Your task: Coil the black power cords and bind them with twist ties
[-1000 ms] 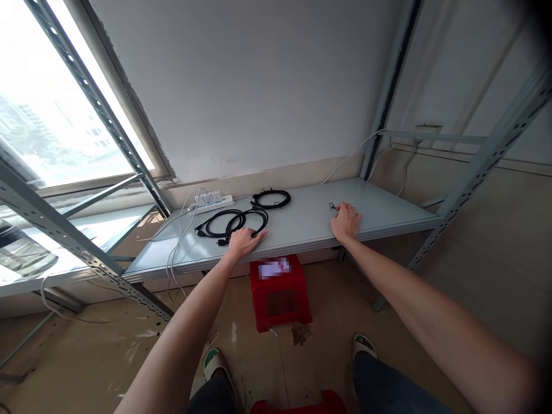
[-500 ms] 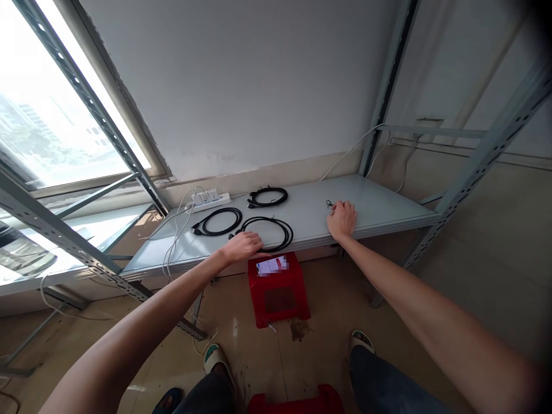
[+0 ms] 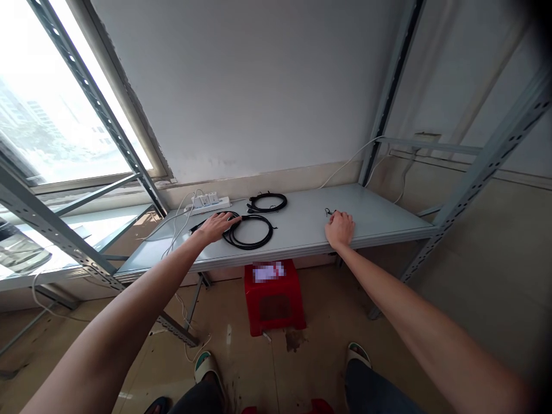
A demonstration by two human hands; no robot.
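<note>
My left hand (image 3: 215,226) lies flat over a coiled black cable at the left of the shelf, its fingers stretched and spread. The palm partly hides that coil. A second coiled black cable (image 3: 268,237) lies just right of my fingers, its left side overlapping the covered coil. Behind it rests a third black coil (image 3: 280,203). On the right, my right hand (image 3: 340,229) rests near the front edge with its fingers curled. Some thin black ties (image 3: 328,211) stick out at its fingertips; whatever else is inside the hand is hidden.
A white power strip (image 3: 211,203) with plugs and white cords stands at the back left of the grey shelf (image 3: 310,201). Metal uprights flank both ends. Below stands a red stool (image 3: 276,305) with a phone (image 3: 268,272) on it.
My left hand has moved left and back, from the front coil to the left one, and its fingers have spread. The front coil has shifted left. My right hand stays at the ties.
</note>
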